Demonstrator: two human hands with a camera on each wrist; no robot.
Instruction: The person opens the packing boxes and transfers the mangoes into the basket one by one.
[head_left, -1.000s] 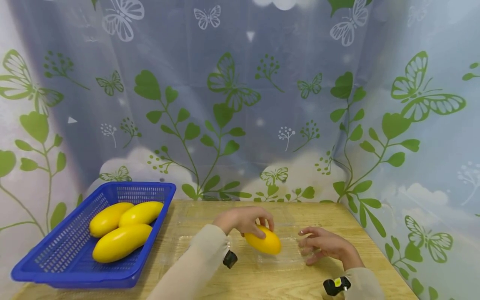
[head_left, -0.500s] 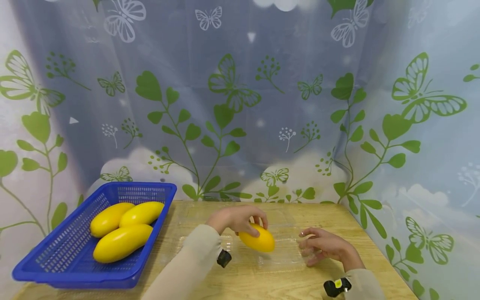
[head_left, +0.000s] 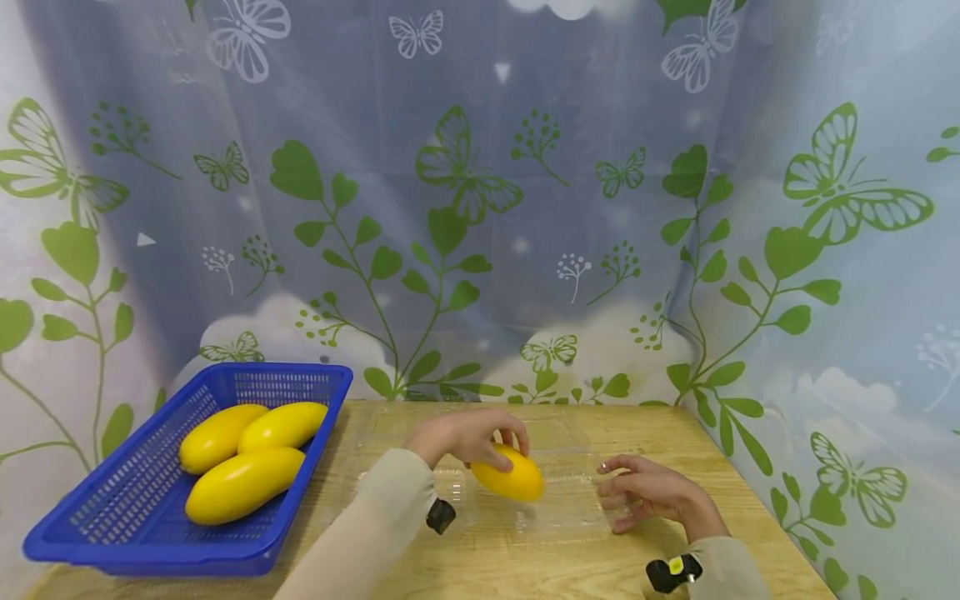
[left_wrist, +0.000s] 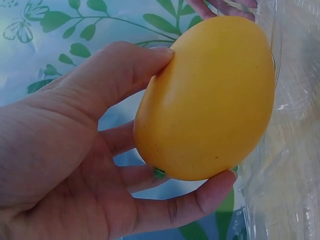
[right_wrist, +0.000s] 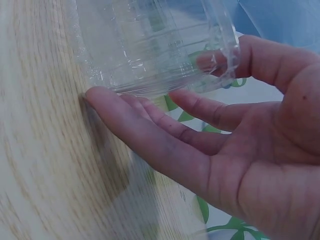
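Observation:
My left hand (head_left: 468, 437) grips a yellow-orange mango (head_left: 513, 477) between thumb and fingertips. In the left wrist view the mango (left_wrist: 210, 100) is smooth, with a small green patch at its lower end. It hangs tilted over a clear plastic clamshell box (head_left: 566, 504) in the head view. At the right end of that box my right hand (head_left: 652, 492) has its fingers spread. The right wrist view shows several fingertips against the box's end wall (right_wrist: 150, 75), one of them seen through the plastic.
To the left stands a blue perforated basket (head_left: 296, 508) with three yellow mangoes (head_left: 243, 486) in it. More clear plastic (head_left: 390, 429), thin and hard to see, spreads across the wooden table (head_left: 525, 575). A curtain (head_left: 480, 275) printed with butterflies and leaves closes off the back.
My left hand has shifted a little to the left and slightly away, carrying the mango with it. The right hand stays in place at the box's end.

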